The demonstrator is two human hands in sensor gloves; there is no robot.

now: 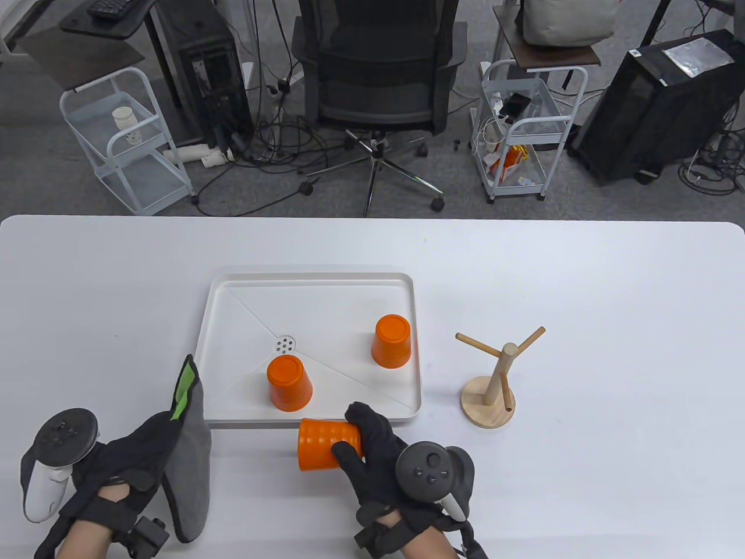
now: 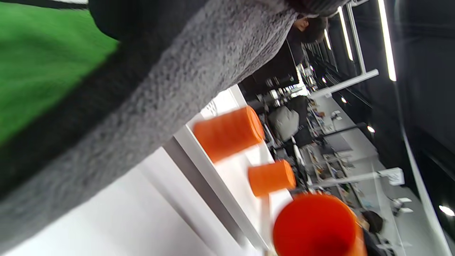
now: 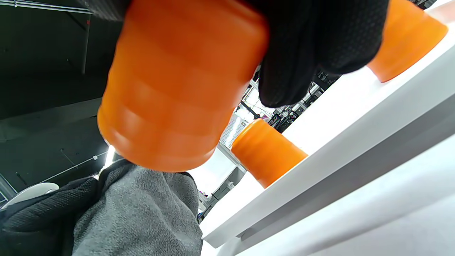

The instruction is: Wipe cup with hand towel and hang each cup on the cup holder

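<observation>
My right hand [image 1: 364, 445] grips an orange cup [image 1: 323, 443] held on its side in front of the white tray [image 1: 230, 291], its mouth turned left toward the towel; the same cup [image 3: 177, 89] fills the right wrist view. My left hand [image 1: 137, 460] holds a grey hand towel [image 1: 192, 460] with a green edge, draped over the palm; the towel [image 2: 149, 92] fills the left wrist view. Two more orange cups [image 1: 289, 382] [image 1: 391, 341] stand upside down in the tray. The wooden cup holder [image 1: 495, 378] stands right of the tray with bare pegs.
Past the table's far edge stand an office chair [image 1: 378, 75], two white carts [image 1: 125, 140] [image 1: 524, 128] and computer towers on the floor. Bare white tabletop [image 1: 628, 349] stretches right of the holder.
</observation>
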